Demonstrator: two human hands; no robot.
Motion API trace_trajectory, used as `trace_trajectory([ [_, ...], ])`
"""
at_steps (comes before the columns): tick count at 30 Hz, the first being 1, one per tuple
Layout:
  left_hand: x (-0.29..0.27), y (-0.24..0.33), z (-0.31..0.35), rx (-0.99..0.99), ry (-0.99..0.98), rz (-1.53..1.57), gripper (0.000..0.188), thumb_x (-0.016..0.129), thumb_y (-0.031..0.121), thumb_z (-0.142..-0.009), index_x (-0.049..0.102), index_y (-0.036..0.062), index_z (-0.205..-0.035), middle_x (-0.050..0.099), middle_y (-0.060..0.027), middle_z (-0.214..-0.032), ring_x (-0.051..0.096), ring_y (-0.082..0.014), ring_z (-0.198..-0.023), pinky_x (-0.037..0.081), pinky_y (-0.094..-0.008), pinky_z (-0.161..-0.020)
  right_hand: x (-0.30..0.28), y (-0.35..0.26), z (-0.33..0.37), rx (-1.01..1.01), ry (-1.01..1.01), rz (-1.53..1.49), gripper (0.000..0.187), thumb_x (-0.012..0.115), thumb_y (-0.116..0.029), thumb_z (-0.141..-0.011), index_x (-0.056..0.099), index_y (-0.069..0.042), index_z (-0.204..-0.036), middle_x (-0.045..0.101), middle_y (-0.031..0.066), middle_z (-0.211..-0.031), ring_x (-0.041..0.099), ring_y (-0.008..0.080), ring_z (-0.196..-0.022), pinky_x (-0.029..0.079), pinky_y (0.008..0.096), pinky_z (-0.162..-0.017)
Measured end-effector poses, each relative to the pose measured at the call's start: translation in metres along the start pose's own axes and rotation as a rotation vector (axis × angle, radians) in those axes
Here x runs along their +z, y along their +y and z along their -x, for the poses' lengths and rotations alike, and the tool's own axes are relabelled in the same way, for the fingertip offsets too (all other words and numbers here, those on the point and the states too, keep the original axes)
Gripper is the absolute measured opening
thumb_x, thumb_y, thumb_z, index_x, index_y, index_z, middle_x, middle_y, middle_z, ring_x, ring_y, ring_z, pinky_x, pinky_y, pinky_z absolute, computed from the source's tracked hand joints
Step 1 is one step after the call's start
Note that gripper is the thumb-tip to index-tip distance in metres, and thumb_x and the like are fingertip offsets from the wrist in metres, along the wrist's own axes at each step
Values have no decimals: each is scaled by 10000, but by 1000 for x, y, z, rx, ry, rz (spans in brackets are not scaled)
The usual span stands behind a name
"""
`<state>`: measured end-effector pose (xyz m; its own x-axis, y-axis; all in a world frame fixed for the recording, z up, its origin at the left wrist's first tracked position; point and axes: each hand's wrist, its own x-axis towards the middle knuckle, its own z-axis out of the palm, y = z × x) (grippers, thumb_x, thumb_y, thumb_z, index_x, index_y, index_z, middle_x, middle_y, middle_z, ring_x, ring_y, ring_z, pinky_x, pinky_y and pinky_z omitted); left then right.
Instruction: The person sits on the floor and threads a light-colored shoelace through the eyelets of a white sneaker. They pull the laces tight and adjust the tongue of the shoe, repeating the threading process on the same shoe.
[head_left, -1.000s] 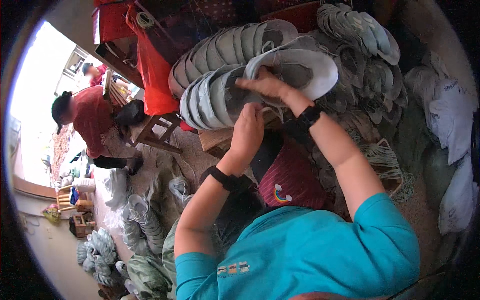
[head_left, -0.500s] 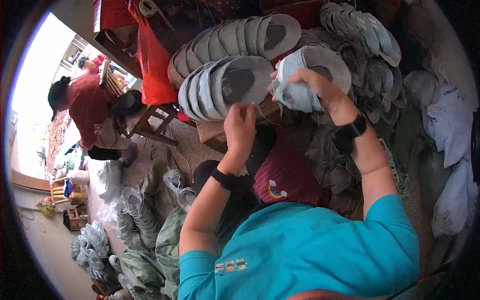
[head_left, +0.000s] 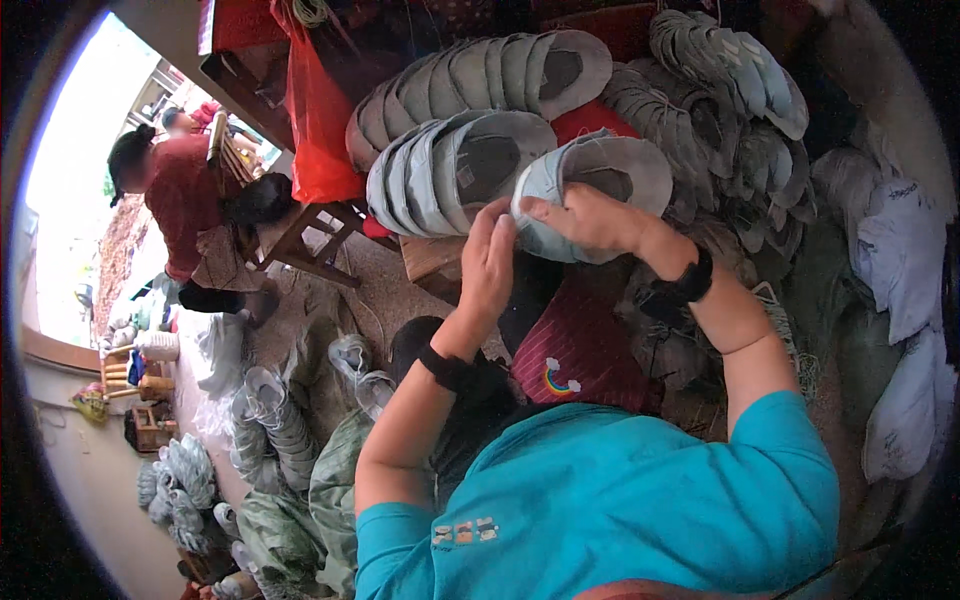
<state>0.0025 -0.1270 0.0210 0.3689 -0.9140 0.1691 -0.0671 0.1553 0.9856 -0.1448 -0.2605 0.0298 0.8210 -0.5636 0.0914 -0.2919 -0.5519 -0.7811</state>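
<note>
One grey shoe upper [head_left: 600, 190] sits in my right hand [head_left: 590, 222], its opening turned up and away from me, held just right of the nearer row of nested uppers [head_left: 455, 172]. My right hand is clenched over its near edge, fingers wrapped across the pale blue-grey fabric. Half a second ago this same piece was further right and higher, clear of the row; now it has come in so that its left edge touches the last upper of that row. My left hand [head_left: 490, 260] has risen too: before, it hung below the row with a gap to the piece, and now its open, released fingers press flat against the left side of the upper, beside my right thumb, without gripping it.

Behind the nearer row lies a second row of uppers [head_left: 480, 75], unchanged, and to the right a heap of more grey uppers [head_left: 730, 90]. Below my hands is a dark red cloth with a small rainbow patch [head_left: 575, 350]. Black bands circle both my wrists. A red plastic bag [head_left: 315, 120] hangs left of the rows, over a wooden stool [head_left: 310, 235]. Further left a person in a red shirt [head_left: 180, 195] bends over, and bundles of uppers [head_left: 270, 420] lie on the floor.
</note>
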Motion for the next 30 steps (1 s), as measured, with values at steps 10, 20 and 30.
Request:
trace_trajectory([
  [10,12,-4,-7,44,21,-480,811,786,309,-760,404,-112,-1337,544,-287,-1254,549,-344,-1169,407,-392,-1019,-19,-65,27,21,175,332,509,571,-471,-922,589,15,-771,642,220,-737,646,413,-746,508,468,-684],
  [20,4,-15,16,271,50,-527,485,549,170,-964,420,-16,-1392,511,-250,-1263,458,-379,-1225,405,-401,-1006,9,-29,25,31,135,171,446,706,-421,-805,682,17,-879,655,265,-805,654,426,-810,512,475,-712],
  [30,-39,22,33,721,-189,-947,406,649,28,-791,582,38,-1192,569,-107,-1238,557,-291,-1058,460,-404,-908,29,-31,-75,-304,80,-15,568,666,-521,-806,668,40,-718,637,251,-720,638,407,-668,485,477,-642],
])
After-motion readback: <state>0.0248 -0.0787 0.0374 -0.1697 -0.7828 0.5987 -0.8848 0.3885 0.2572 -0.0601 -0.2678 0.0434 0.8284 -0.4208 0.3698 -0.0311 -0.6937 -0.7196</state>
